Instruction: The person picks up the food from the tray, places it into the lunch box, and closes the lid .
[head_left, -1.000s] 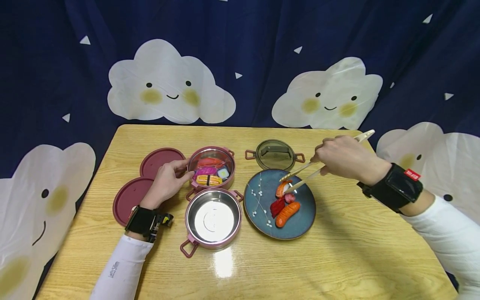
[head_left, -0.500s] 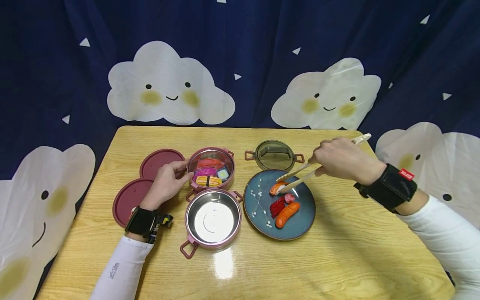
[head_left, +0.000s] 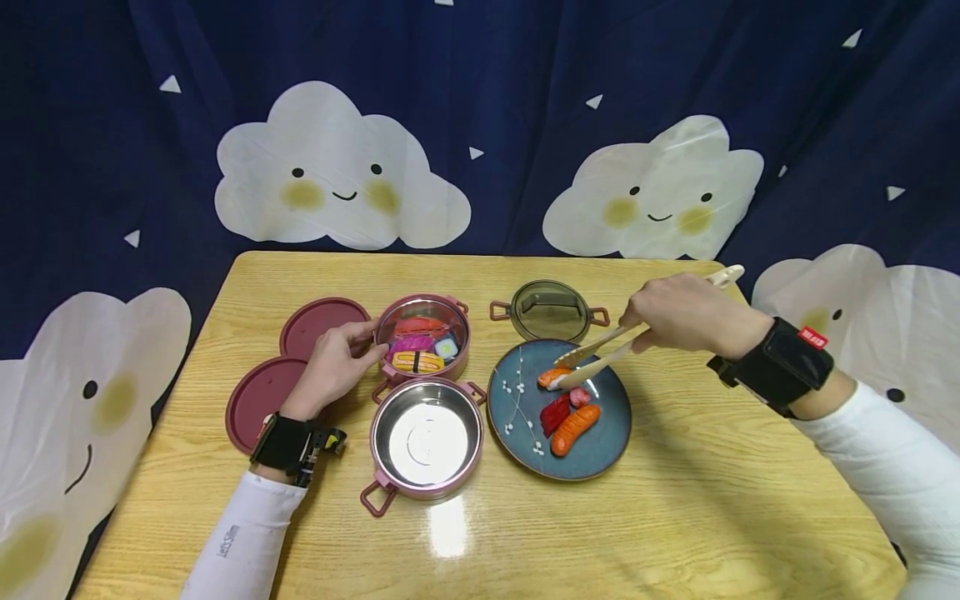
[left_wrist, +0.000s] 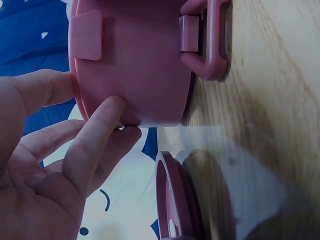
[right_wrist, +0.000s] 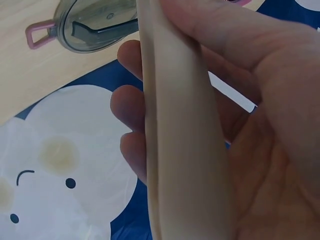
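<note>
My right hand point(head_left: 671, 312) grips beige tongs point(head_left: 603, 362), whose tips lie around a piece of orange-and-white toy sushi point(head_left: 553, 378) on the blue plate point(head_left: 615, 433). Below that sushi lie a dark red piece point(head_left: 555, 413), a small pink piece point(head_left: 579, 397) and an orange sausage point(head_left: 575, 430). My left hand point(head_left: 339, 367) pinches the rim and wall of a pink pot point(left_wrist: 140, 65). Inside this pot are a red piece point(head_left: 420, 327), a purple piece point(head_left: 411, 342), a yellow sushi with a dark band point(head_left: 417, 362) and a small roll point(head_left: 446, 347).
A second pink pot point(head_left: 375, 446), with a shiny metal inside, stands in front of the first. Two dark red round lids point(head_left: 262, 400) lie to the left, partly behind my left arm. Behind the plate rests a see-through lid point(head_left: 551, 321) with side handles.
The tongs have shifted left with the orange-and-white sushi, which now lies farther left and more sideways on the plate. My left hand stays at the pot.
</note>
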